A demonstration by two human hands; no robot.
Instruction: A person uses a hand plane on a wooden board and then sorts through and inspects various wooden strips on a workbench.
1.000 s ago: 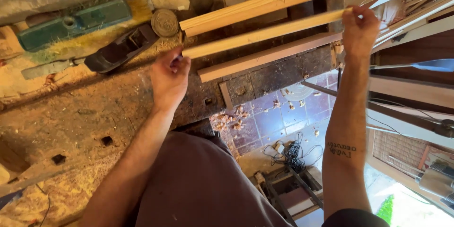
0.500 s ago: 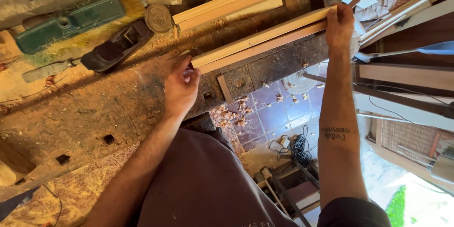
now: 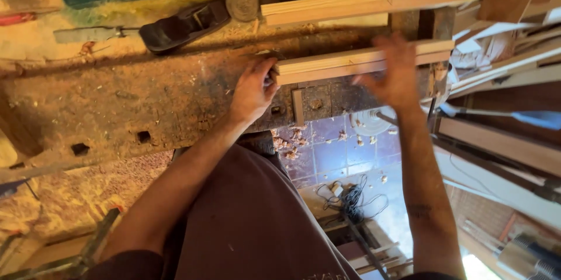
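Wooden strips are laid along the front edge of the sawdust-covered workbench, stacked side by side. Their near end is gripped by the left hand, fingers curled closed. The right hand is blurred, apparently spread open just above the strips. A dark hand plane is set farther back.

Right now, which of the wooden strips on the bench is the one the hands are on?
The nearer wooden strip, at the bench's front edge: the left hand is at its end. The farther strip lies untouched.
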